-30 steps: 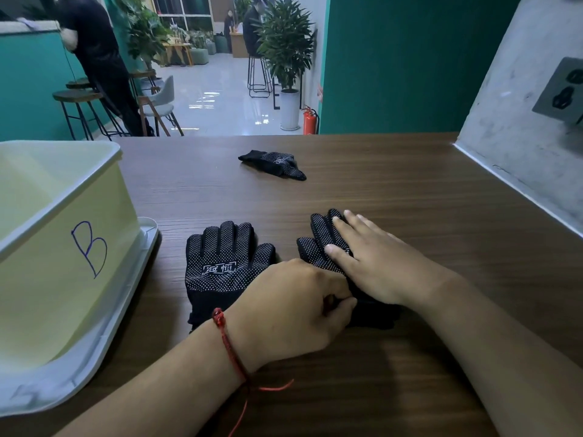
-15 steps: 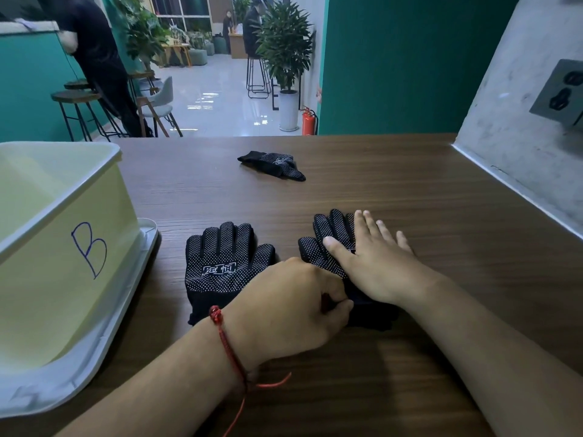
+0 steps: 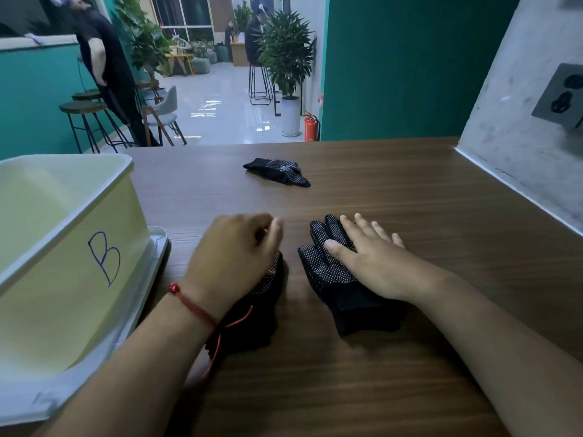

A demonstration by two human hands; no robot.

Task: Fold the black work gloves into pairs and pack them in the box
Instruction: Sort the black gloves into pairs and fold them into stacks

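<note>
Black, white-dotted fabric lies under both grips: the right grip (image 3: 372, 263) presses flat, fingers straight, on the right work glove (image 3: 325, 272), while the left grip (image 3: 233, 257) curls over the left work glove (image 3: 262, 329), though whether it pinches the fabric cannot be told. A third, crumpled glove (image 3: 277, 171) lies farther back on the wooden surface (image 3: 410, 200). At the left stands the yellow box (image 3: 79, 294), marked B.

One head-worn wide-angle camera looks forward and down, close over the wooden table (image 3: 394, 200).
</note>
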